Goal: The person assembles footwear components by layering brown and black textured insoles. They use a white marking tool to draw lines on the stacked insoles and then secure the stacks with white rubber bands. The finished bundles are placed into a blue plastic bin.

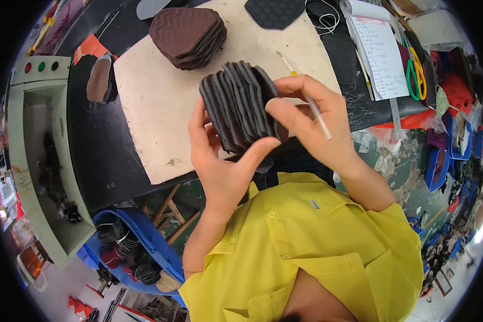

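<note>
A stack of dark grey padded fabric pieces [239, 107], cut with angled corners, is held on edge between my hands above the pale board. My left hand [220, 161] grips its left side and lower edge, with the thumb across the bottom. On the right side, my right hand [319, 121] presses the stack with thumb and fingers. A slim pen-like stick [319, 117], clear with a yellow band, is also tucked between the fingers of that hand. Just beyond lies a pile of brown quilted pieces [185, 35] with grey edges.
The pale board [145, 107] rests on a black table [94, 155]. A black quilted piece [276, 12] lies at the back. Right of it are a written notepad [378, 59] and scissors [416, 75]. A grey-green metal box [19, 118] and a blue bin [145, 236] flank the left side.
</note>
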A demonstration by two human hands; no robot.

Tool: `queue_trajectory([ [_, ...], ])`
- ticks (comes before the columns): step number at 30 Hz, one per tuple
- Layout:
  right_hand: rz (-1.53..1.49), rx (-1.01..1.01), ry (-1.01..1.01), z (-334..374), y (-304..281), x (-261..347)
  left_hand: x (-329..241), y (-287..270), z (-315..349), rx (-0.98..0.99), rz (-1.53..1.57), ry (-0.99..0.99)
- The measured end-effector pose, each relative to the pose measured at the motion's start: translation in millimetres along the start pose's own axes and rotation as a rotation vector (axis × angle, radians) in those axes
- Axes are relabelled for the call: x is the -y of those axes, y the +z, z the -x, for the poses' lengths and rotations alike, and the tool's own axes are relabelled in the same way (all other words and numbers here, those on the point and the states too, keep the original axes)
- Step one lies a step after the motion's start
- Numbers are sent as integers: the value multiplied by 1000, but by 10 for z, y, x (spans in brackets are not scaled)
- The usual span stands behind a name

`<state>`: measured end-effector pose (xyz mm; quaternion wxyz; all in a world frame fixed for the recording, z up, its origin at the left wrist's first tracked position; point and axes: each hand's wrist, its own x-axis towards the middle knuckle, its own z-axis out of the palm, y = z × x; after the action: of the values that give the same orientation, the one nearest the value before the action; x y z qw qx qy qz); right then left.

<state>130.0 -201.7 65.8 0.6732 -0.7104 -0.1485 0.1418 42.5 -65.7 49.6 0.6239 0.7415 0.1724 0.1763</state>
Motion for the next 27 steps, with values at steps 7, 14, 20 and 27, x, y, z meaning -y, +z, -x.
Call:
queue_trajectory([
  [7,-221,63,249,-73,-167,-61,-20,-6,-7,14,116,-17],
  [14,-128,49,105,-17,-18,-81,22,-66,18,7,266,-80],
  [20,284,131,-375,84,73,-199,-17,-169,-52,10,400,-255],
  [27,578,188,-399,-23,109,-91,132,-287,7,72,467,-314],
])
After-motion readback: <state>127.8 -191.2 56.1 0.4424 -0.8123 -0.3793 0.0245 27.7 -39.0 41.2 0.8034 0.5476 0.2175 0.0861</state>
